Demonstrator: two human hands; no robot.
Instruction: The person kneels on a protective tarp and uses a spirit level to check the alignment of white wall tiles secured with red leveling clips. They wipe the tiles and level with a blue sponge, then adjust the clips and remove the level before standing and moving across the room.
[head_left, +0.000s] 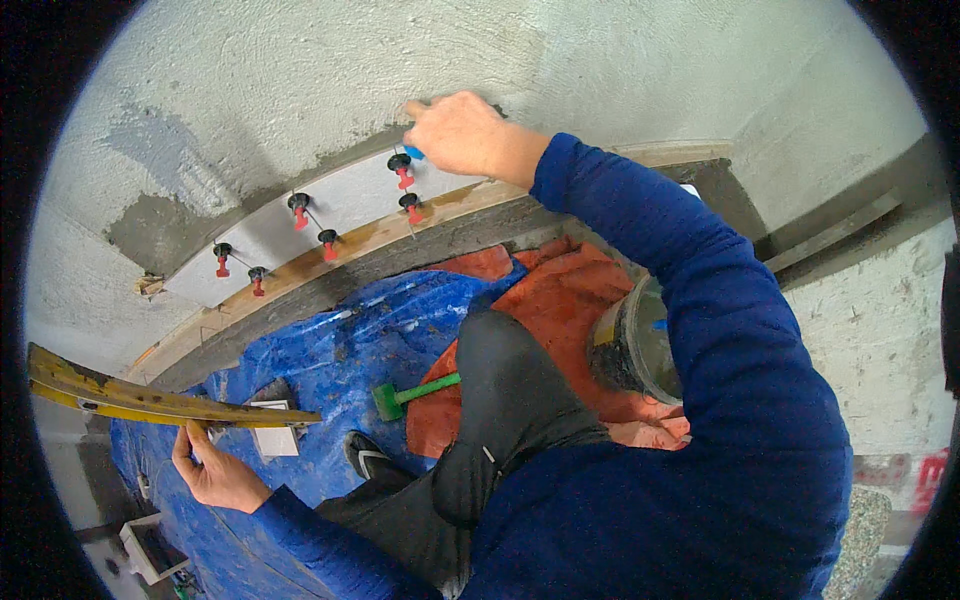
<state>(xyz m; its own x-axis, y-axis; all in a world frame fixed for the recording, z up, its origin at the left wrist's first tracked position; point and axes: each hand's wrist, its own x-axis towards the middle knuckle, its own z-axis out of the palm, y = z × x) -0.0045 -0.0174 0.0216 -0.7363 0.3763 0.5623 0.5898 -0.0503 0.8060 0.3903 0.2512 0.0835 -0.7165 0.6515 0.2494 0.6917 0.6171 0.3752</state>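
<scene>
My left hand (222,482) grips the lower edge of a long yellow spirit level (160,406), thumb and fingers pinching it above the floor at the left. Up at the wall, my right hand (458,132) is closed, its fingertips by the grey mortar line above a row of white tiles (350,203). A bit of a blue object (413,152) shows beneath that hand; the rest is covered. Black and red tile-levelling clips (300,212) stick out in pairs along the joints, one pair (402,172) just below my right hand.
A wooden strip (275,272) runs under the tiles. Blue tarp (370,315) and orange sheet (540,315) cover the floor. A green mallet (388,402) lies near my knee, a bucket (612,345) stands at right, and a small white tile (275,441) lies below the level.
</scene>
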